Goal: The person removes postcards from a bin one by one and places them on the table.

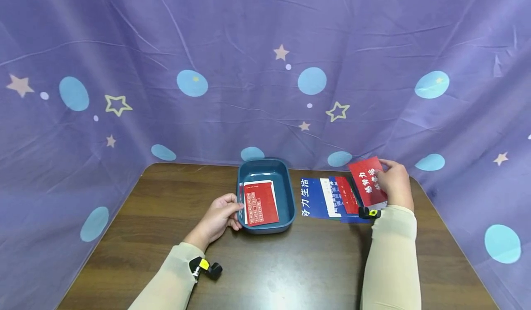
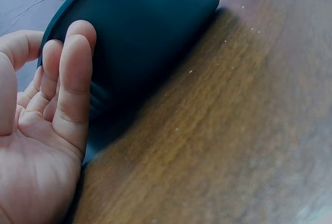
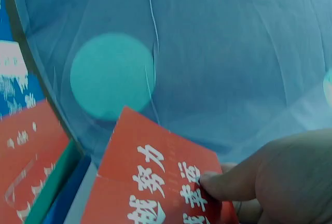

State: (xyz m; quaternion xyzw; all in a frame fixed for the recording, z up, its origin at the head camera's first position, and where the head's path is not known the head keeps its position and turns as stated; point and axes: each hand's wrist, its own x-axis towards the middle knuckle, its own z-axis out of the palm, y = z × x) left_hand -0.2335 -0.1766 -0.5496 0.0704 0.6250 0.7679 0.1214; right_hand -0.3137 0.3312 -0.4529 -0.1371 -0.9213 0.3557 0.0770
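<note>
Thumb on the rim and fingers against the outer wall, my left hand point(image 1: 217, 215) grips the left side of a dark blue-green plastic tray point(image 1: 265, 170). Inside the tray a red card point(image 1: 268, 208) with small printed boxes lies over a white-edged one. My right hand point(image 1: 396, 183) pinches a red card point(image 1: 362, 178) with white Chinese characters by its right side, tilted above the spread cards, its thumb point(image 3: 228, 182) on the printed face. Below and left of it lie a blue card point(image 1: 312, 194), a red card point(image 1: 345, 192) and others overlapping.
A brown wooden table point(image 1: 269, 264) carries everything. Close behind its back edge hangs a purple cloth point(image 1: 249, 47) with stars and blue dots, which also encloses both sides. Each wrist wears a small black and yellow camera mount.
</note>
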